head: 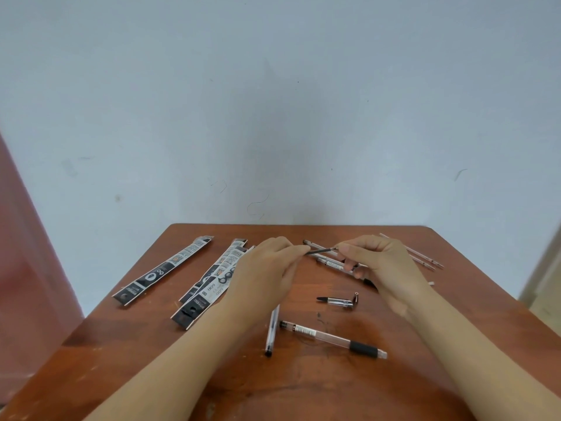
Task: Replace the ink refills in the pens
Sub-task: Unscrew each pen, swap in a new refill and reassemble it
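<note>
**Refill (320,251) pinched at both ends**

Thin and dark, it sits above the wooden table (121,375). The left hand (267,268) and right hand (385,265) each pinch 1 end. Clear pens (329,263) lie partly hidden beneath. Printed packets (212,281) lie left, with a clear barrel (331,335) nearer.

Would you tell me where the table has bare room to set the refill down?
Free: the near-left table corner below the lone packet, and the front strip before the black-grip pen. Crowded: the middle, with pens and stacked packets.
</note>
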### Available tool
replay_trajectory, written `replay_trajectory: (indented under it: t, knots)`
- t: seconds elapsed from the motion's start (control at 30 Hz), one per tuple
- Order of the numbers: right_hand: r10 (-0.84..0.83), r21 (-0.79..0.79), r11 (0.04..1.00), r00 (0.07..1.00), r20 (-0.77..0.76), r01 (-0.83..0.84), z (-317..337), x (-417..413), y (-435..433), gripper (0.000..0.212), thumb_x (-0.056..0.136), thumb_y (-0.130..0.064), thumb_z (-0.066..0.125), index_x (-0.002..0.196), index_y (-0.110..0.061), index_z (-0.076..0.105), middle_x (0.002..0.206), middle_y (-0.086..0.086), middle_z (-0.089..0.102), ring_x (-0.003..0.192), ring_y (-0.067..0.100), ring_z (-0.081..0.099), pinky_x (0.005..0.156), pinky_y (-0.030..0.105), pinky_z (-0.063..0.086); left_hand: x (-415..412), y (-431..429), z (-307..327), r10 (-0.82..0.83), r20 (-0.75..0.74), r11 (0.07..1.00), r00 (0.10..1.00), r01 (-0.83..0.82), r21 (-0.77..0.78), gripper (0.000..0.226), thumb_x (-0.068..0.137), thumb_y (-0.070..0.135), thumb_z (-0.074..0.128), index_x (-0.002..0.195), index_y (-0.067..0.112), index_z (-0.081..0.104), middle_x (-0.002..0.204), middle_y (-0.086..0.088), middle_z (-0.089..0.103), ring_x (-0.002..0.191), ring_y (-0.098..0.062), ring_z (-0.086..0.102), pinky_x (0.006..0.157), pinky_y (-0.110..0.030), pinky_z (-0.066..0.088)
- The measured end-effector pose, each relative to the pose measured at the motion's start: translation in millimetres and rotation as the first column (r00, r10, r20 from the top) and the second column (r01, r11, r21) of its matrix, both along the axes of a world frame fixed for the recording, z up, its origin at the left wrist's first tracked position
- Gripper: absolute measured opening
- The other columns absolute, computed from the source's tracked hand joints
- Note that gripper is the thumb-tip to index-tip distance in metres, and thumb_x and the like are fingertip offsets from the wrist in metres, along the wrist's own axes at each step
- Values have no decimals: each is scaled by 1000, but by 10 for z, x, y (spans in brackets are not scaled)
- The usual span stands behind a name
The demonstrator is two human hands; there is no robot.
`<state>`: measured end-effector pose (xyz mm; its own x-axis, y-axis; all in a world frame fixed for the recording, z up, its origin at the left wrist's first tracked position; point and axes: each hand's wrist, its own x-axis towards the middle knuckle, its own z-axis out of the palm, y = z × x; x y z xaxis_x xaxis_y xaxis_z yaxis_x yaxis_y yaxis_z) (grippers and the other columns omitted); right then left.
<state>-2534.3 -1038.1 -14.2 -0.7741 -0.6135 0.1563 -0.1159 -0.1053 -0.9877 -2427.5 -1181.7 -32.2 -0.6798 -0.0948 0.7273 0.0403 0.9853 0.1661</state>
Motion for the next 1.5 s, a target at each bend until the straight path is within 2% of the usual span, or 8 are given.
replay_trajectory:
  t: [0.27, 0.47, 0.7, 0.93, 1.03, 1.13, 1.33, 1.5]
  knots:
    - [4, 50, 999, 999, -41, -2, -22, -2, -10, 18, 82, -5, 62, 66, -12, 64, 47, -6, 61, 46, 4, 54, 46, 15, 41, -4, -25, -7, -5, -42, 1000, 999, 4, -11, 30, 79, 18, 44, 89, 11, 71, 68, 2, 66, 63, -11, 59, 55, -16, 44]
    - [-4, 51, 999, 996, -94, 9, 2, 30, -30, 18, 84, -7, 61, 68, -13, 63, 46, -6, 59, 49, 6, 54, 49, 17, 41, 5, -103, 45, -18, -71, 993, 997, 10, -118, 34, 60, -10, 60, 89, 6, 71, 69, -4, 66, 64, -16, 58, 50, -23, 51]
    - [-16, 43, 999, 990, -140, 22, 28, 40, -15, 20, 84, -4, 60, 67, -14, 63, 46, -6, 60, 54, 10, 53, 53, 21, 42, 29, -112, 86, -88, 11, 996, 996, 89, -28, 36, 76, 11, 39, 92, 7, 71, 69, -2, 68, 66, -12, 59, 64, -22, 46]
    - [11, 52, 999, 987, -160, -2, 44, 9, 11, 23, 83, 0, 60, 64, -12, 63, 50, -5, 60, 50, 7, 54, 49, 17, 44, 31, -81, 106, -107, 45, 994, 993, 108, -8, 35, 77, 9, 37, 87, 7, 70, 64, -1, 66, 61, -17, 62, 54, -27, 54]
    - [-88, -87, 993, 996, -26, 86, 120, -149, 141, 26, 84, 7, 53, 65, -9, 60, 44, -6, 59, 42, 2, 54, 41, 13, 41, 57, -181, 125, 26, 27, 988, 999, -30, 155, 24, 84, 3, 46, 93, 5, 69, 70, -5, 65, 66, -19, 61, 65, -28, 50]
    - [-265, -224, 933, 959, 102, 281, 225, -443, 441, 22, 85, 4, 53, 68, -8, 60, 45, -6, 60, 40, 2, 52, 40, 13, 40, 123, -401, 147, 182, 17, 882, 983, -171, 439, 20, 88, 1, 50, 98, 5, 67, 69, 3, 60, 51, 1, 51, 55, -8, 38]
    - [-527, 126, 789, 767, -365, 602, 159, -716, 685, 16, 78, -5, 63, 63, -10, 61, 63, 3, 58, 63, 20, 52, 54, 25, 38, 57, -308, 45, 105, 23, 960, 994, -108, 259, 17, 83, 1, 59, 95, 7, 69, 86, -4, 68, 80, -14, 57, 71, -16, 39]
    - [-319, 516, 479, 689, -651, 710, 44, -813, 670, 10, 76, -5, 56, 75, -3, 66, 71, 13, 61, 70, 31, 53, 55, 27, 35, 22, -207, -20, 10, 85, 984, 996, -25, 175, 23, 81, 13, 52, 95, 9, 69, 82, -2, 67, 79, -14, 55, 70, -19, 38]
